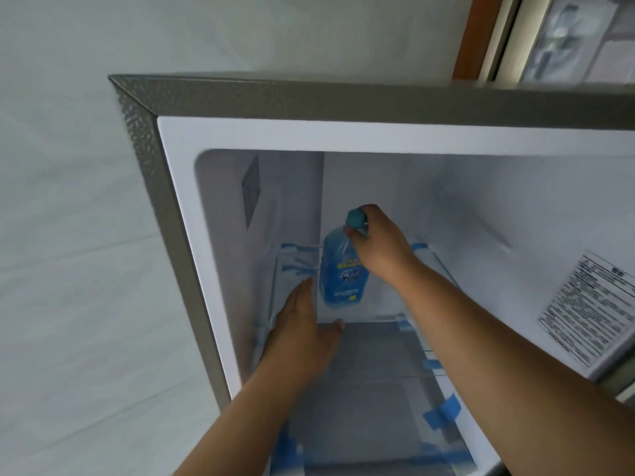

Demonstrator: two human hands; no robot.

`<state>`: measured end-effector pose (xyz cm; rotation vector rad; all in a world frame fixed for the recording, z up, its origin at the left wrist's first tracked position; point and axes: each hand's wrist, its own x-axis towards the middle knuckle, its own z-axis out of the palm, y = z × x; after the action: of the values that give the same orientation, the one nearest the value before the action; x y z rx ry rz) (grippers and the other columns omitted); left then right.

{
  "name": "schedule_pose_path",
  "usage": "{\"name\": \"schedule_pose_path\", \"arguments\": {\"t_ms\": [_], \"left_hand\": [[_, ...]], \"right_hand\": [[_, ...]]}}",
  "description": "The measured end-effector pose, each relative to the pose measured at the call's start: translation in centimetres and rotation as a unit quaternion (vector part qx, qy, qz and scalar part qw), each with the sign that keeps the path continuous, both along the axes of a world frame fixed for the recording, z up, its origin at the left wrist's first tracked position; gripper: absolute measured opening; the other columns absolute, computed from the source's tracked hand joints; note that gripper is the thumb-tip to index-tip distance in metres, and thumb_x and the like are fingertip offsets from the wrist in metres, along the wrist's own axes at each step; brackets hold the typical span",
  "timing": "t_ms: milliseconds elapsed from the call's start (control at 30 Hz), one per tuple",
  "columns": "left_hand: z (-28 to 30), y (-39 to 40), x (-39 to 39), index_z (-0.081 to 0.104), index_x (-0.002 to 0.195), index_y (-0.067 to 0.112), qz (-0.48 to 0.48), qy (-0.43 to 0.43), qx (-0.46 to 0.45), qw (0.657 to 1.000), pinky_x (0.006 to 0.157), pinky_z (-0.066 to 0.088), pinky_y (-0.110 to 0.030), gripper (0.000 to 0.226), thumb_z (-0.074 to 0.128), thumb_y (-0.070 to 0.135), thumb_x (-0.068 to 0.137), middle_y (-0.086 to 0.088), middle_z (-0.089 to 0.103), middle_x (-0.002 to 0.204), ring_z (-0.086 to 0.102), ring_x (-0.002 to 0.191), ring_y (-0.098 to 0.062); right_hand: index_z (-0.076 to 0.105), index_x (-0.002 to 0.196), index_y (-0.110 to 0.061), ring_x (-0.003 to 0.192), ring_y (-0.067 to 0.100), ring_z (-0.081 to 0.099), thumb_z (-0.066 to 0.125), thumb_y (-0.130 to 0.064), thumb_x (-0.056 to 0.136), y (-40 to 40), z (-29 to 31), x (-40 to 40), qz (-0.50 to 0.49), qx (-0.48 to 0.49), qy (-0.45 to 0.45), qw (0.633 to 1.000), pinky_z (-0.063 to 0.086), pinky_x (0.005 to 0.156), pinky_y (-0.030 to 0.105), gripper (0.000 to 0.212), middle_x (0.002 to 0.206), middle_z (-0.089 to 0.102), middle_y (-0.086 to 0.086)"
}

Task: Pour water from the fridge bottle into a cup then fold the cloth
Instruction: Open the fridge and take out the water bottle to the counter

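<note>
A clear water bottle [338, 276] with a blue label and a teal cap stands inside the open fridge [343, 134], towards the back on the upper glass shelf. My right hand [378, 245] is shut around the bottle's neck just under the cap. My left hand [302, 324] is open with the fingers apart, just left of and below the bottle's base, thumb pointing right; I cannot tell if it touches the bottle. No cup or cloth is in view.
The fridge interior is white, with glass shelves [371, 389] taped with blue strips [443, 410]. A printed label [591, 310] is on the right inner wall. A pale wall [68, 235] lies left of the grey fridge frame [171, 218].
</note>
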<state>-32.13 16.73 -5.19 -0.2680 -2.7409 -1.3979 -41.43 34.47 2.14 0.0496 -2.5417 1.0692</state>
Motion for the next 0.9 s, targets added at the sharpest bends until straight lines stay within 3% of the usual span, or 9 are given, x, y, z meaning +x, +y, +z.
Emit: {"name": "schedule_pose_path", "arguments": {"t_ms": [33, 100, 200, 300, 433, 600, 733, 833, 900], "left_hand": [[0.4, 0.3, -0.3, 0.03, 0.156, 0.037, 0.003, 0.002, 0.021, 1.0, 0.116, 0.041, -0.024, 0.079, 0.073, 0.042, 0.09, 0.019, 0.043, 0.15, 0.046, 0.139, 0.001], [1.5, 1.0, -0.7, 0.029, 0.135, 0.05, -0.016, 0.001, 0.043, 0.999, 0.096, 0.033, 0.006, 0.069, 0.079, 0.031, 0.091, 0.038, 0.039, 0.125, 0.041, 0.109, 0.032], [2.8, 2.3, -1.4, 0.023, 0.136, 0.049, -0.058, -0.002, 0.074, 0.996, 0.073, 0.025, 0.015, 0.083, 0.084, 0.022, 0.087, 0.042, 0.028, 0.111, 0.034, 0.089, 0.03], [2.8, 3.1, -1.9, 0.038, 0.119, 0.054, -0.08, 0.0, 0.128, 0.989, 0.081, 0.041, 0.005, 0.069, 0.088, 0.022, 0.084, 0.034, 0.049, 0.116, 0.052, 0.095, 0.032], [1.6, 3.4, -1.8, 0.053, 0.132, 0.041, -0.095, -0.002, 0.161, 0.982, 0.098, 0.06, -0.04, 0.073, 0.095, 0.043, 0.071, 0.016, 0.07, 0.123, 0.07, 0.109, 0.0], [2.6, 3.2, -0.6, 0.058, 0.126, 0.043, -0.141, 0.006, 0.185, 0.973, 0.086, 0.061, -0.024, 0.068, 0.096, 0.03, 0.072, 0.022, 0.074, 0.112, 0.072, 0.101, 0.003], [4.2, 2.8, 0.1, 0.062, 0.123, 0.04, -0.175, -0.004, 0.237, 0.955, 0.086, 0.062, -0.027, 0.064, 0.094, 0.017, 0.073, 0.017, 0.077, 0.111, 0.074, 0.102, -0.003], [5.0, 2.6, 0.5, 0.064, 0.128, 0.038, -0.229, -0.023, 0.247, 0.941, 0.095, 0.061, -0.041, 0.066, 0.094, 0.018, 0.073, 0.011, 0.077, 0.115, 0.074, 0.109, -0.01], [5.1, 2.5, 0.8, 0.061, 0.134, 0.038, -0.271, -0.036, 0.239, 0.932, 0.097, 0.061, -0.046, 0.073, 0.096, 0.023, 0.072, 0.01, 0.076, 0.12, 0.073, 0.113, -0.011]], "right_hand": [[0.058, 0.126, -0.012, 0.107, 0.026, 0.065, 0.062, -0.029, 0.103, 0.2, 0.2, 0.7, 0.011, 0.006, 0.005, 1.0, 0.052, 0.089, 0.037, 0.028, 0.118, 0.067, 0.008], [0.06, 0.125, -0.014, 0.107, 0.024, 0.065, 0.063, -0.029, 0.103, 0.5, 0.6, 2.2, 0.027, 0.015, 0.011, 0.999, 0.053, 0.092, 0.039, 0.027, 0.117, 0.068, 0.005], [0.062, 0.125, -0.019, 0.109, 0.019, 0.066, 0.068, -0.033, 0.1, 0.8, 1.2, 4.5, 0.037, 0.009, 0.007, 0.999, 0.055, 0.094, 0.039, 0.029, 0.117, 0.069, -0.002], [0.065, 0.121, -0.025, 0.111, 0.01, 0.066, 0.073, -0.035, 0.096, 1.0, 1.5, 6.8, 0.04, -0.03, 0.0, 0.999, 0.054, 0.098, 0.035, 0.028, 0.116, 0.07, -0.01], [0.066, 0.127, -0.029, 0.115, -0.001, 0.063, 0.074, -0.038, 0.095, 1.5, 1.3, 10.4, 0.033, -0.065, -0.019, 0.997, 0.051, 0.1, 0.026, 0.035, 0.12, 0.07, -0.017], [0.07, 0.124, -0.036, 0.122, 0.004, 0.066, 0.073, -0.054, 0.081, 3.4, -1.1, 14.2, 0.007, -0.279, -0.054, 0.959, 0.049, 0.112, 0.045, 0.047, 0.126, 0.073, -0.015], [0.06, 0.137, -0.038, 0.127, 0.014, 0.065, 0.069, -0.035, 0.085, 3.8, -4.3, 17.6, 0.042, -0.382, -0.152, 0.91, 0.046, 0.115, 0.052, 0.053, 0.137, 0.068, -0.015], [0.051, 0.143, -0.043, 0.129, 0.011, 0.063, 0.082, -0.027, 0.084, 3.1, -6.1, 19.3, 0.045, -0.348, -0.19, 0.917, 0.051, 0.111, 0.044, 0.068, 0.139, 0.063, -0.024], [0.05, 0.138, -0.042, 0.118, 0.001, 0.067, 0.084, -0.015, 0.087, 2.4, -6.4, 20.1, 0.036, -0.356, -0.187, 0.915, 0.058, 0.094, 0.025, 0.067, 0.125, 0.07, -0.027]]}}
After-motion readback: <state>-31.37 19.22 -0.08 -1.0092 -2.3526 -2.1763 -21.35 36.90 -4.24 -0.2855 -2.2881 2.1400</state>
